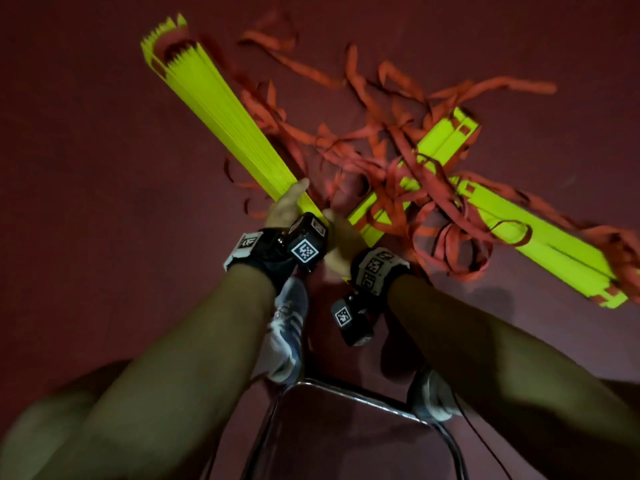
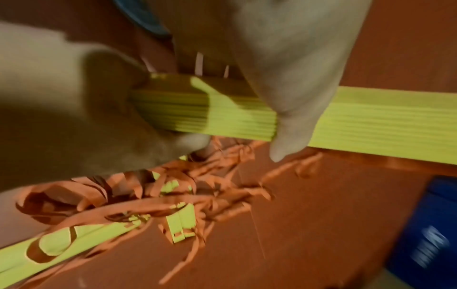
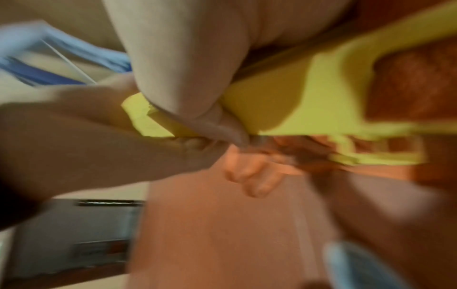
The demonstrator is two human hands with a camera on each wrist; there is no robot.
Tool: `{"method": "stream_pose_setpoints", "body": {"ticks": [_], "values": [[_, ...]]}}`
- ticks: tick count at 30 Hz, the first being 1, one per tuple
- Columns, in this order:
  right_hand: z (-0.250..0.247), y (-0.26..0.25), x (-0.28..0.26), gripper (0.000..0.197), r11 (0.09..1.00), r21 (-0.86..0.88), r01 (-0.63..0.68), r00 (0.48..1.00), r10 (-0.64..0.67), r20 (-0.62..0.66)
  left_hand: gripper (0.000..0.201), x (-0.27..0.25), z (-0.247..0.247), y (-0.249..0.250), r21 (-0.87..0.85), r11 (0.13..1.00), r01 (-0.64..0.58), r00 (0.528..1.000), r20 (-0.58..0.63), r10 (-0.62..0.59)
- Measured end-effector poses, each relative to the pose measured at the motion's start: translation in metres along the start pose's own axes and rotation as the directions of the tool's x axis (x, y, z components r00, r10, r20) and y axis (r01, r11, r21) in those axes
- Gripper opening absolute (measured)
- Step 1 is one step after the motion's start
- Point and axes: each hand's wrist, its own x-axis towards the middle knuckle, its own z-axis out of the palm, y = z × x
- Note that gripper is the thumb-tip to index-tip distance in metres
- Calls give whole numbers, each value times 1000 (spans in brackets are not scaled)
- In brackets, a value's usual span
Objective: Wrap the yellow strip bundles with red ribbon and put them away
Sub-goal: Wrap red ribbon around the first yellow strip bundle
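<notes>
My left hand [image 1: 287, 206] and right hand [image 1: 341, 245] grip the bundle [image 1: 214, 109] by its near end; it runs away leftward; ribbon [image 1: 398, 161] lies nearer my right

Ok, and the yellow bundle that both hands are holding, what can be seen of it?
The held bundle is a long stack of thin, flat, bright yellow-green strips, plastic-like, edges showing as fine lines. Its far end fans into jagged steps with red ribbon looped through it. It slants away to the left. The left hand grips its near end; the right hand holds the very tip. Whether the far end touches the floor is unclear.
</notes>
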Motion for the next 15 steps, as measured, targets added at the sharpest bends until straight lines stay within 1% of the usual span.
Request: {"method": "stream_pose_setpoints", "body": {"ticks": [1,2,3,4,5,6,7,9,10,11,12,13,14,15], "values": [[-7,-13,-7,33,999,23,37,999,-38,9,38,-14,3,16,-33,996,-83,994,-76,81],[-15,-31,-20,33,995,38,91,996,-91,-4,38,-19,4,27,-32,978,-205,966,-170,196],[-23,-46,-33,30,983,49,175,984,-173,-51,37,-38,10,40,-27,959,-282,934,-238,268],[-30,-60,-48,27,972,75,223,972,-215,-96,33,-54,19,52,-36,927,-373,903,-245,354],[-37,-72,-63,22,944,87,317,943,-304,-135,26,-70,25,60,-20,906,-422,878,-258,403],[-47,-88,-82,16,919,108,379,921,-363,-143,20,-93,35,70,7,887,-462,862,-229,452],[-57,-97,-92,16,895,62,441,889,-426,-166,16,-116,40,78,45,872,-488,848,-214,486],[-83,-127,-120,27,890,-122,440,889,-451,-78,18,-151,48,93,133,846,-516,827,-183,532],[-95,-139,-135,25,892,-149,427,891,-443,-98,17,-166,50,99,163,832,-530,818,-161,553],[-107,-148,-146,24,887,-114,448,872,-461,-162,15,-184,53,105,179,817,-549,808,-137,573],[-119,-161,-161,24,892,-8,452,857,-437,-274,13,-197,57,111,181,804,-567,801,-108,589],[-131,-172,-176,22,883,152,445,851,-363,-380,12,-212,61,116,177,793,-582,795,-80,601],[-142,-183,-191,19,819,345,459,837,-268,-478,11,-226,65,119,177,780,-600,786,-51,616],[-154,-196,-214,13,710,525,469,839,-172,-517,10,-243,70,120,178,768,-615,779,-13,626]]}}
